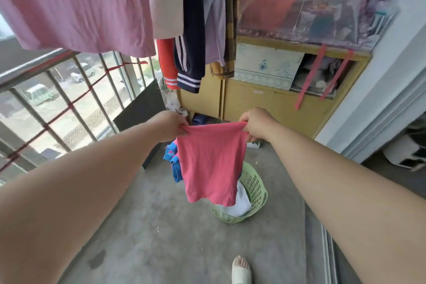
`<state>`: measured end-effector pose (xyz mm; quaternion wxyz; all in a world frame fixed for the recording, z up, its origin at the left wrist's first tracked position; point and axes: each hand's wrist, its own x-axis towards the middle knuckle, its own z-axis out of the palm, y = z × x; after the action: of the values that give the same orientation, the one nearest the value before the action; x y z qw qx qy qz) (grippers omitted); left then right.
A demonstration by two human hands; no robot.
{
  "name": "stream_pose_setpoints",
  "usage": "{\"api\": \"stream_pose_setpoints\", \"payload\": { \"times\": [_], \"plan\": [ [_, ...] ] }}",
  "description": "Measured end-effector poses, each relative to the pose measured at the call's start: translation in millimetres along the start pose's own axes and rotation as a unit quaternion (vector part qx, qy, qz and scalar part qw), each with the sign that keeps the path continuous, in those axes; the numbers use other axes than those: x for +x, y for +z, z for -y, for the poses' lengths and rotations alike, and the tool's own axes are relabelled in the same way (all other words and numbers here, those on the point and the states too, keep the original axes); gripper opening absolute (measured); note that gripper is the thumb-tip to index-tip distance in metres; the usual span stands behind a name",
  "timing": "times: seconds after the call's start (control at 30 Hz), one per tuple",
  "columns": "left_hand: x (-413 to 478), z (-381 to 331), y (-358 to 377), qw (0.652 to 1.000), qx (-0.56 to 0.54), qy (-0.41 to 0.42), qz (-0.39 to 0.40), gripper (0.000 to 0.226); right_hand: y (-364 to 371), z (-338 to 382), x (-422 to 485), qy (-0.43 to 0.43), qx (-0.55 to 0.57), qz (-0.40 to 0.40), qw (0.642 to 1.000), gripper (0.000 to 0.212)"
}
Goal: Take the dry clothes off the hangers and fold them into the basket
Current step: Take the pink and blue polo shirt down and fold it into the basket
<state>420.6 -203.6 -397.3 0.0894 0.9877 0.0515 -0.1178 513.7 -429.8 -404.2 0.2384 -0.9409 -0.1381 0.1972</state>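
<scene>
Forearms (69, 191) outstretched | left hand (171, 125), right hand (255, 123) each pinched a top corner of pink shirt (209, 163); edge ran left-right | basket (257, 189) sat below, nearer right hand

Yellow cabinet (265, 108) at the far end, dark board (140, 108) leaning by metal railing (34, 69), grey concrete floor (173, 226)

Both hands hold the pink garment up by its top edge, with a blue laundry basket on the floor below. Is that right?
Not quite: the head view shows the laundry basket is light green, not blue. The rest holds: the left hand and right hand grip the pink garment by its top edge, with the basket on the floor below.
</scene>
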Motion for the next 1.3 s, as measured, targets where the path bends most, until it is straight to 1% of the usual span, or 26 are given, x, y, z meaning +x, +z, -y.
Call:
{"api": "stream_pose_setpoints", "payload": {
  "times": [0.13, 0.27, 0.37, 0.43, 0.5, 0.6, 0.7, 0.8, 0.97, 1.1, 1.2, 1.27, 1.3],
  "plan": [
    [45, -21, 31, 0.999, -0.035, -0.008, 0.014, 0.029, 3, -45, 35, 0.035, 0.006, 0.024, 0.999, 0.032],
    [95, -44, 71, 0.997, -0.065, -0.014, 0.046, 0.037, 11, -91, 79, 0.061, -0.008, 0.061, 0.996, 0.028],
    [132, -55, 108, 0.990, -0.099, -0.045, 0.085, 0.026, 25, -128, 112, 0.061, -0.029, 0.086, 0.994, 0.028],
    [153, -58, 136, 0.985, -0.123, -0.058, 0.108, 0.023, 37, -151, 132, 0.074, -0.027, 0.105, 0.991, 0.027],
    [168, -60, 159, 0.982, -0.130, -0.063, 0.121, 0.021, 50, -170, 148, 0.088, -0.017, 0.122, 0.988, 0.027],
    [196, -63, 200, 0.976, -0.140, -0.082, 0.149, 0.018, 74, -199, 178, 0.101, -0.030, 0.156, 0.982, 0.027],
    [223, -62, 238, 0.969, -0.165, -0.108, 0.146, 0.020, 98, -221, 208, 0.097, -0.083, 0.193, 0.973, 0.030],
    [248, -60, 277, 0.964, -0.185, -0.136, 0.135, 0.022, 123, -240, 236, 0.101, -0.117, 0.195, 0.969, 0.030],
    [284, -52, 328, 0.957, -0.201, -0.177, 0.113, 0.026, 167, -269, 279, 0.127, -0.066, 0.161, 0.977, 0.032],
    [304, -44, 352, 0.962, -0.200, -0.176, 0.063, 0.025, 193, -289, 301, 0.108, -0.006, 0.094, 0.990, 0.039],
    [309, -41, 370, 0.962, -0.211, -0.169, 0.027, 0.021, 208, -298, 305, 0.078, 0.004, 0.052, 0.996, 0.038],
    [307, -43, 384, 0.960, -0.214, -0.176, 0.042, 0.019, 220, -306, 303, 0.058, -0.001, 0.047, 0.997, 0.036],
    [304, -44, 393, 0.958, -0.212, -0.178, 0.069, 0.020, 228, -312, 301, 0.059, -0.015, 0.065, 0.996, 0.036]
  ]
}}
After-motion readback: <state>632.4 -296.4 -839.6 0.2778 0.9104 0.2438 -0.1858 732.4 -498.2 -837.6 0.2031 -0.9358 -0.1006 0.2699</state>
